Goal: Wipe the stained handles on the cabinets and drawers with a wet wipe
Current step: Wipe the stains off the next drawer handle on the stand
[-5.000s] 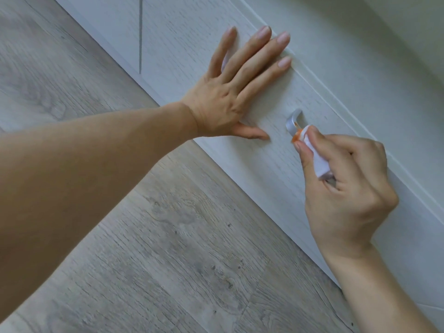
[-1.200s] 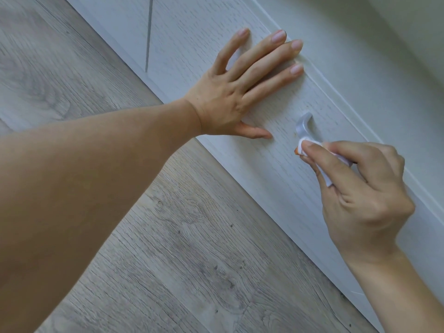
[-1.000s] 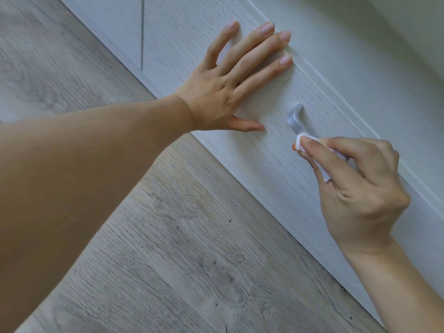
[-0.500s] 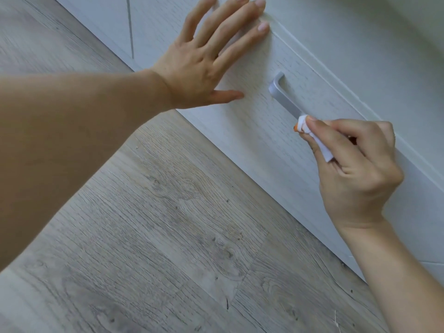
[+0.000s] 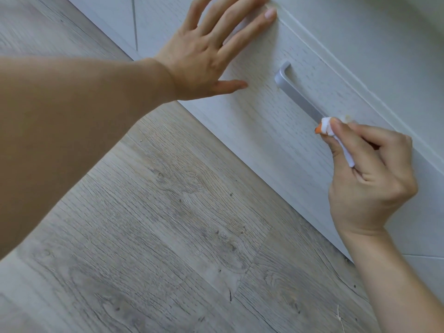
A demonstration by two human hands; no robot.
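Head view, I see the left hand (image 5: 204, 56) flat with straight fingers on the white drawer front (image 5: 259, 126), near its top edge, the right hand (image 5: 370, 179) pinching a folded wet wipe (image 5: 328, 126), orange-stained tip touching the grey bar handle (image 5: 298, 94), wood-look floor (image 5: 168, 236) below.

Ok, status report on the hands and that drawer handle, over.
Left hand flat on drawer front. Right hand pinching wet wipe against handle. Nothing in the way.
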